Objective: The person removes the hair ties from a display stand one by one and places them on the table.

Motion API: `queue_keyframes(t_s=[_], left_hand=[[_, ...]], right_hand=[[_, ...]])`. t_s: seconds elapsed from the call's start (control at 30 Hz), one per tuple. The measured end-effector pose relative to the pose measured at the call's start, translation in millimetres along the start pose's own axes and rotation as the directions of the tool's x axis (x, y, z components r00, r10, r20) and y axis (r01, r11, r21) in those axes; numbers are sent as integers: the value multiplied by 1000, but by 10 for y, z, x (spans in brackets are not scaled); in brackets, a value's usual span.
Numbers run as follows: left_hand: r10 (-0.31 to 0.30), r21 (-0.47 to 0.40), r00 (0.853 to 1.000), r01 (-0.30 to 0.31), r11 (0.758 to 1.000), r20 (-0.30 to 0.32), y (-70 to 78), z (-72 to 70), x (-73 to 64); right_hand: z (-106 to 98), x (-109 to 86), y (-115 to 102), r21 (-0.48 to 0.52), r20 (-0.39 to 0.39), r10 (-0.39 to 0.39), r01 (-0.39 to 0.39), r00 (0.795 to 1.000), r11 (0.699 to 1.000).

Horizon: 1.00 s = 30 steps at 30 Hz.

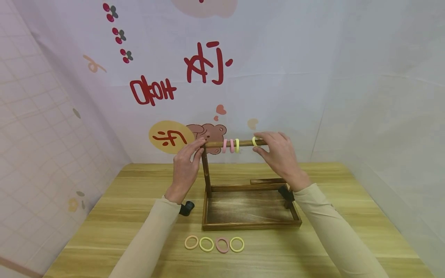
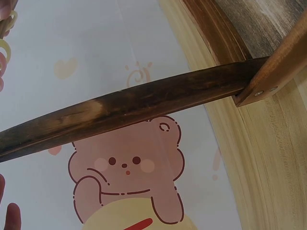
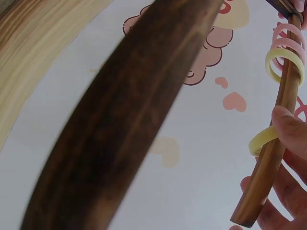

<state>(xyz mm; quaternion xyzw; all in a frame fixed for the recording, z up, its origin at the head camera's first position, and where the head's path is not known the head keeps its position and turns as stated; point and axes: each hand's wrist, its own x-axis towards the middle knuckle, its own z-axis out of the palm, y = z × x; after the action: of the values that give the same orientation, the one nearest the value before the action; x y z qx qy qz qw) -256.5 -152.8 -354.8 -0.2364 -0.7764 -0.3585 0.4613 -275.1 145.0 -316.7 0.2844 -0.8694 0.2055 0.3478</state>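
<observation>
A wooden stand has an upright post and a horizontal rod at its top. Two pink rings and a yellow ring hang around the rod, left of its middle. My right hand pinches another yellow ring that encircles the rod near its free right end; the thumb lies against the rod. At the rod's left end, my left hand holds the corner where rod and post meet, thumb and fingers on either side. Only fingertips of it show in the left wrist view.
The stand's shallow tray base sits on the wooden table. In front lie an orange ring, two yellow rings and a pink ring. A black object is beside the left forearm. A patterned cloth hangs behind.
</observation>
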Motion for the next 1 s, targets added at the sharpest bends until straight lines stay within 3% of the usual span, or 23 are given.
queue_keyframes(t_s=[1.0], left_hand=[[3, 18, 1000, -3, 1000, 3, 38, -13, -4]], right_hand=[[-91, -90, 119, 2, 3, 21, -21, 1000, 1000]])
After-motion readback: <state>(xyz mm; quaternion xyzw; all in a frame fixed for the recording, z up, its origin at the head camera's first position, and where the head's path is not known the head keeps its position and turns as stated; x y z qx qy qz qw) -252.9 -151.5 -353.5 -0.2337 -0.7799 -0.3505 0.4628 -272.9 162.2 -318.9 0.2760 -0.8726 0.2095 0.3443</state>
